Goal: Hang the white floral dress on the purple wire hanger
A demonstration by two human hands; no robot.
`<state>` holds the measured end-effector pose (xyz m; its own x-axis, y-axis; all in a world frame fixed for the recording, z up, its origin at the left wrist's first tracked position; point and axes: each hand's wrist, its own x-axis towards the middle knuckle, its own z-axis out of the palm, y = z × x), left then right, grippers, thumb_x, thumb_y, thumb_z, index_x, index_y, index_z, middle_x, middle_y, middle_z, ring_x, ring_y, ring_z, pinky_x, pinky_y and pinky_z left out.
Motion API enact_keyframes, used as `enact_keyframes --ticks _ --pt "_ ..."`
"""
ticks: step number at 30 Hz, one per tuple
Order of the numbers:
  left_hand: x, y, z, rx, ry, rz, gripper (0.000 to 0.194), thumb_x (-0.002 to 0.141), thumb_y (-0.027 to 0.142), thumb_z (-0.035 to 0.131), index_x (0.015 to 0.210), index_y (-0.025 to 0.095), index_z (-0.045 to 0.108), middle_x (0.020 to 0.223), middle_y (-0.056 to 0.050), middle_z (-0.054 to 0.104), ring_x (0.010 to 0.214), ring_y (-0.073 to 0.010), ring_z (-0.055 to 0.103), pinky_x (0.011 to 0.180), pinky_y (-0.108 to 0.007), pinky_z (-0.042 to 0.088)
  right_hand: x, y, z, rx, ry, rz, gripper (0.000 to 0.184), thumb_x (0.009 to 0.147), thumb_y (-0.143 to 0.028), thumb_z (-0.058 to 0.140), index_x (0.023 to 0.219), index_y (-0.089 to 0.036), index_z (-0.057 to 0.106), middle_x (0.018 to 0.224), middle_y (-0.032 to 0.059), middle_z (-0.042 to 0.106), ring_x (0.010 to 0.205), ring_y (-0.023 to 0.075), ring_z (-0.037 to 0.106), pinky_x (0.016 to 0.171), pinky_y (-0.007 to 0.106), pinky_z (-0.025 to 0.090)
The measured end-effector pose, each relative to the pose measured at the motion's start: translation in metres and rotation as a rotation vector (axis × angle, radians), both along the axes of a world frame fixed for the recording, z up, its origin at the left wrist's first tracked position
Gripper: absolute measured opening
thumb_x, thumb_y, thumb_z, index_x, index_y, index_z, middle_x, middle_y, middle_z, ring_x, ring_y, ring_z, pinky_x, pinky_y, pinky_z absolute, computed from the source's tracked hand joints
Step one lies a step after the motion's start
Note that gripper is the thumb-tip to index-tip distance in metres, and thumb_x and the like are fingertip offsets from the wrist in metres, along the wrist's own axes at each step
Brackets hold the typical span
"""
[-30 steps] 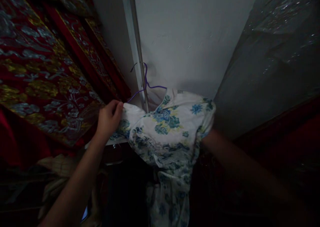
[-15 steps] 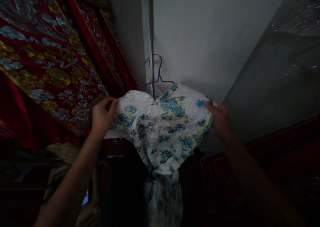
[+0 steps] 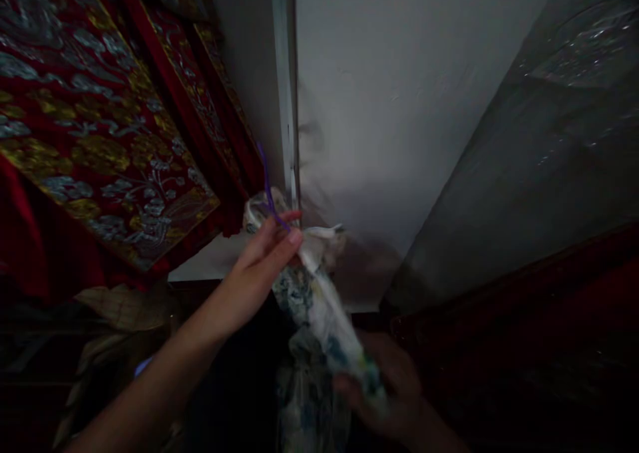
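A white garment with blue and green flowers [image 3: 334,326] hangs bunched and turned edge-on, partly blurred. A purple clothes hanger [image 3: 268,187] rises from its neck, hook pointing up to the left. My left hand [image 3: 259,260] pinches the hanger at the collar, thumb and forefinger together. Lower right, my right hand [image 3: 394,393] is smeared by motion but wrapped around a shoulder or sleeve part of the garment. The lower part of the garment hangs down in shadow below both hands.
Red cloth with gold and silver embroidery [image 3: 110,140] hangs at the left. A white wall [image 3: 369,107] with a vertical metal strip [image 3: 285,74] stands ahead. Clear plastic sheeting [image 3: 564,127] covers the right side. Checked beige cloth [image 3: 124,306] lies lower left.
My left hand has moved from the garment's left shoulder to the hanger at the collar. My right hand has come down and inward, and the spread garment has turned edge-on and bunched.
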<state>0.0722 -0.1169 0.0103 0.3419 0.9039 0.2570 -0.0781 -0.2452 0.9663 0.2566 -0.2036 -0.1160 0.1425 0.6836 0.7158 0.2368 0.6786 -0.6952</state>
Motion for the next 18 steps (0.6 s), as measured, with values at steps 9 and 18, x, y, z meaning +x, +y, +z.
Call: enact_keyframes --ticks 9,18 --pt "-0.080 -0.044 -0.026 -0.080 0.438 -0.079 0.029 0.094 0.039 0.060 0.115 0.024 0.072 0.089 -0.004 0.070 0.075 -0.0163 0.062 0.064 -0.022 0.052 0.022 0.040 0.002 0.000 -0.283 -0.025 0.056 0.086 -0.034 0.074 0.139 -0.029 0.058 0.136 0.0107 0.059 0.127 0.0265 0.057 0.104 0.039 0.050" --pt "-0.110 0.002 -0.004 0.480 0.570 0.390 0.032 0.084 0.035 0.072 0.114 0.023 0.070 0.099 -0.007 0.070 0.082 -0.0213 0.067 0.069 -0.031 0.058 0.045 0.087 0.022 -0.555 0.305 0.165 0.056 0.074 -0.070 0.073 0.063 -0.016 0.066 0.055 0.0002 0.058 0.049 0.0126 0.049 0.045 0.023 0.040"
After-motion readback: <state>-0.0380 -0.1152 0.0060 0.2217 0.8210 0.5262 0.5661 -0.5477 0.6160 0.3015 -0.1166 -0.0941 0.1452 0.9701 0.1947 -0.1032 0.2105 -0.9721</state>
